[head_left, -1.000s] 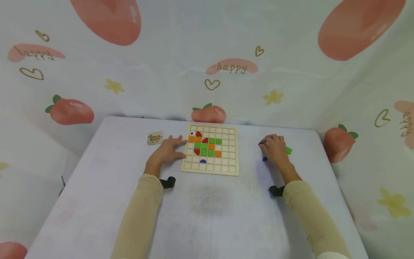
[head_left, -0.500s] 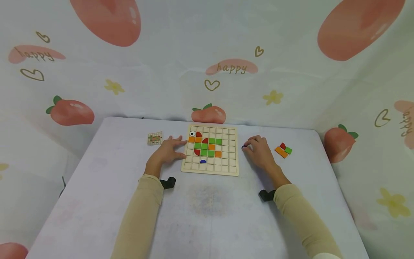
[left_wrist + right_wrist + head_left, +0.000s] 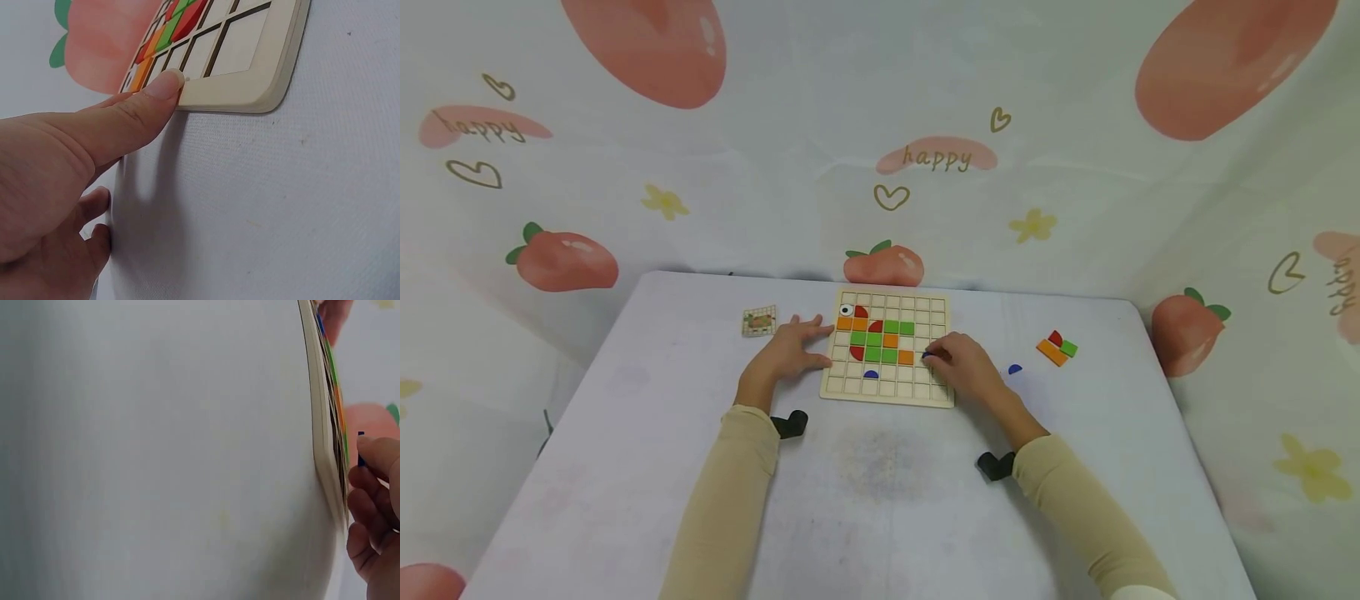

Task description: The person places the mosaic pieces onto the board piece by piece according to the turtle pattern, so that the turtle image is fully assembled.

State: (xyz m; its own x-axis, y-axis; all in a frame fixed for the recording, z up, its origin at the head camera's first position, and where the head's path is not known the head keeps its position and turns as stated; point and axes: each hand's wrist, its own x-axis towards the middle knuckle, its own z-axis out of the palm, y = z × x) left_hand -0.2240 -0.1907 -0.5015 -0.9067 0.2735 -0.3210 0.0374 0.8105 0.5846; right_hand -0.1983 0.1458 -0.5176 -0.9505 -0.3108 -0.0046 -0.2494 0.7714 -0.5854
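Observation:
A wooden grid board (image 3: 887, 402) lies on the table, with green, orange and red pieces, an eye piece (image 3: 847, 310) and a blue half-circle (image 3: 871, 374) set in its squares. My left hand (image 3: 784, 350) rests at the board's left edge, fingers spread; in the left wrist view its thumb (image 3: 165, 84) touches the rim. Over the right side of the board, my right hand (image 3: 964, 365) pinches a small blue piece (image 3: 360, 450) between thumb and fingers. The right wrist view shows that piece edge-on, above the board's surface.
Right of the board lies another blue half-circle (image 3: 1015, 369). Farther right are orange pieces (image 3: 1052, 352), a red piece (image 3: 1056, 337) and a green piece (image 3: 1069, 349). A small pattern card (image 3: 759, 321) lies left of the board. A patterned cloth hangs behind the table.
My right hand has moved left from the loose pieces to over the board, carrying the blue piece. The other blue half-circle stays on the table. My left hand has not moved.

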